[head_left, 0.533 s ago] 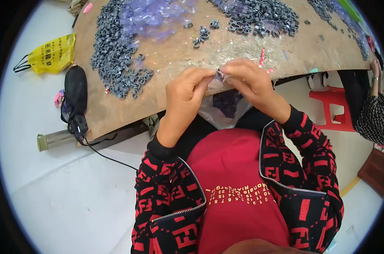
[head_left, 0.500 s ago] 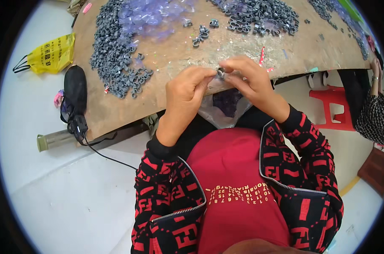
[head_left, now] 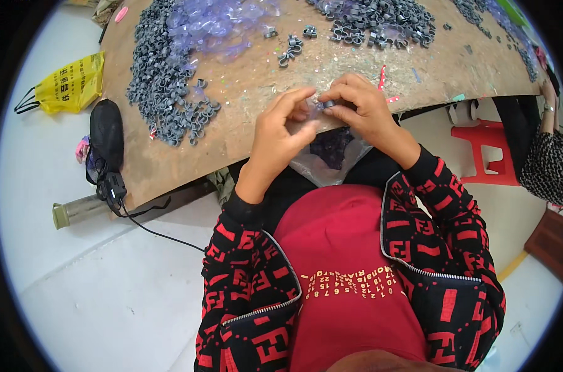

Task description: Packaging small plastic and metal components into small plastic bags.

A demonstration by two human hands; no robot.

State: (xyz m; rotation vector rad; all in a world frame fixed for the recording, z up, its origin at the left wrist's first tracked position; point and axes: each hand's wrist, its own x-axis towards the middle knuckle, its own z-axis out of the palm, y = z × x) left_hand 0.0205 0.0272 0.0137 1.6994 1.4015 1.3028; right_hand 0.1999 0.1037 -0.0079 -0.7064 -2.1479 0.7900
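Note:
My right hand [head_left: 367, 106] pinches a small grey plastic clip [head_left: 327, 105] between thumb and fingertips, just above the table's near edge. A clear, purplish plastic piece [head_left: 313, 109] shows against the clip's left side; whether the two are joined is too small to tell. Close to it, my left hand [head_left: 283, 129] has thumb and forefinger spread apart, its other fingers partly curled. Below both hands, a clear plastic bag [head_left: 310, 168] hangs at the table edge over my lap, with dark purple contents.
Grey clips [head_left: 160, 80] are heaped at the left of the table [head_left: 244, 124], beside clear purple pieces [head_left: 216, 28]. Another clip heap [head_left: 384, 25] lies at the far side. A black pouch [head_left: 106, 133] and cable hang left; a red stool [head_left: 489, 152] and another person's arm [head_left: 548, 118] are right.
My left thumb and forefinger have parted from their pinch near the clip. My right hand still grips the clip, now turned. The view has shifted slightly.

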